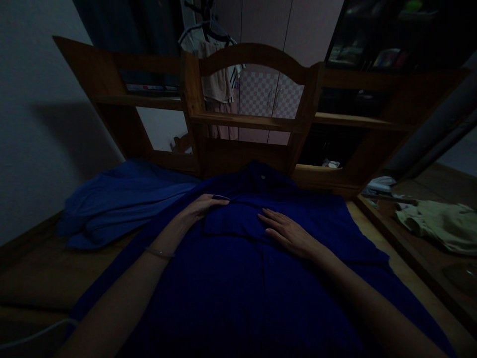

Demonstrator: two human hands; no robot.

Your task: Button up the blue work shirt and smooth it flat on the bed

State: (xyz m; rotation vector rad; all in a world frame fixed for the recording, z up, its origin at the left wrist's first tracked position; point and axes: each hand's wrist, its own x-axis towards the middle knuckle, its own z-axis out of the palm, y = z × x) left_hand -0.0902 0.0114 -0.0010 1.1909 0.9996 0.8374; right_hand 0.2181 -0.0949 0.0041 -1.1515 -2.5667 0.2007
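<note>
A dark blue buttoned shirt point(238, 278) lies spread flat on a wooden surface, collar away from me. My left hand point(203, 206) rests on its upper chest beside the placket, fingers lying nearly flat and together. My right hand point(286, 231) lies flat on the shirt just right of the button line, fingers stretched out. A thin bracelet point(159, 253) circles my left wrist. Neither hand holds anything.
A second blue garment point(122, 199) is heaped at the left. A wooden headboard with shelves point(253, 124) stands behind the shirt. A pale crumpled cloth point(436, 223) lies at the right, past a wooden edge point(406, 248). A white cable point(33, 333) runs bottom left.
</note>
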